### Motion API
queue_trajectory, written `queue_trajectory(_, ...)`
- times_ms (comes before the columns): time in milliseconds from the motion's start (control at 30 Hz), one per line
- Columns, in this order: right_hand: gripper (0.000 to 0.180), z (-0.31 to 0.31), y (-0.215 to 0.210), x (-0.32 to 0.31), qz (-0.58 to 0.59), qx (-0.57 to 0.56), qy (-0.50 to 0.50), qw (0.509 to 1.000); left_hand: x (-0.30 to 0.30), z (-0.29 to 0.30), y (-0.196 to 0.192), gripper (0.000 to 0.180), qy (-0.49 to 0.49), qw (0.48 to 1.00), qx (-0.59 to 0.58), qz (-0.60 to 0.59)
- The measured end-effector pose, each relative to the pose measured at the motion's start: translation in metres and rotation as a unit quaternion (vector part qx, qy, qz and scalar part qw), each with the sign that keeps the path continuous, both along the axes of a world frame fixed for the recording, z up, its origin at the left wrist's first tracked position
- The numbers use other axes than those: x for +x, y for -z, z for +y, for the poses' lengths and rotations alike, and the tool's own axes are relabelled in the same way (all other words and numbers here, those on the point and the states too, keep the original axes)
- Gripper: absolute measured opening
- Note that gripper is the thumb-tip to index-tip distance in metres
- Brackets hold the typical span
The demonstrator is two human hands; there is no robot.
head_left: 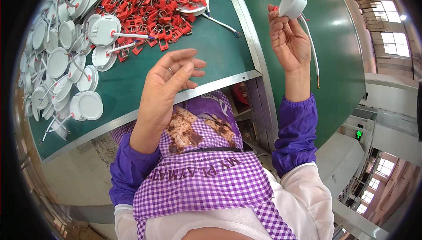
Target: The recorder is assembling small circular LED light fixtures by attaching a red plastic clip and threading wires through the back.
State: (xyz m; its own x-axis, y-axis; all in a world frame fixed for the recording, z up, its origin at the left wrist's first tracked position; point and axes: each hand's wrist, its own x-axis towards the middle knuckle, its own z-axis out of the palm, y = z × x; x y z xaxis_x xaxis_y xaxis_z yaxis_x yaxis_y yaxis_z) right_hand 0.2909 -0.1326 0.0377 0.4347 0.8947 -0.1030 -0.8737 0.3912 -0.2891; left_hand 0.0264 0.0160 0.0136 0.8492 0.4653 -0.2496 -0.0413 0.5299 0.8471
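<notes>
Gripping a round white fixture (293, 2) by its rim, the right hand (290, 44) is raised on the far right, seen against the green right-hand worktop (336, 68). Its fingers are closed on the fixture, and a small red piece shows at the fingertips; whether it is a separate clip or part of the fixture, I cannot tell. A white cable (313, 48) hangs from the fixture, to the right of the wrist, ending in bare copper-coloured strands.

The left hand (167, 79) is over the near metal edge (211, 84) of the left-hand worktop (220, 55), well apart from the fixture. Its fingers are open, loosely bent and pointing right, with the thumb apart from them; a ring is on one finger.

On the left side of that worktop lies a pile of white fixtures (57, 62), tilted at many angles and overlapping, with short white cables among them. Just beside it, on the far side, spreads a heap of red clips (154, 11) with metal parts. One fixture (193, 7) sits at the right edge of this heap, near a white cable lying toward the metal strip (249, 26) between the two green surfaces. Purple sleeves (295, 130) cover both forearms, and a purple checked apron (202, 183) is on the near side.
</notes>
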Motion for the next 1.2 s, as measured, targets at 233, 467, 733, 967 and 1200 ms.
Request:
queue_trajectory(233,0.04,0.015,0.012,-0.035,-0.1,-0.066,0.047,0.992,-0.006,-0.003,0.0,0.038,-0.017,0.999,0.031,-0.002)
queue_trajectory(467,0.032,0.036,0.037,-0.163,-0.175,-0.204,-0.097,0.958,-0.005,-0.018,0.015,0.059,-0.188,0.972,0.126,-0.066)
queue_trajectory(733,0.019,0.07,0.051,-0.142,-0.643,-0.357,-0.012,0.677,-0.072,0.002,0.012,0.037,-0.241,0.97,0.0,-0.01)
queue_trajectory(967,0.015,0.112,0.043,-0.136,-0.778,-0.335,0.056,0.528,-0.086,0.002,0.013,0.033,-0.251,0.967,-0.03,0.037)
queue_trajectory(1200,0.017,0.132,0.044,-0.138,-0.819,-0.295,0.077,0.486,-0.089,0.003,0.023,0.038,-0.222,0.974,-0.022,0.047)
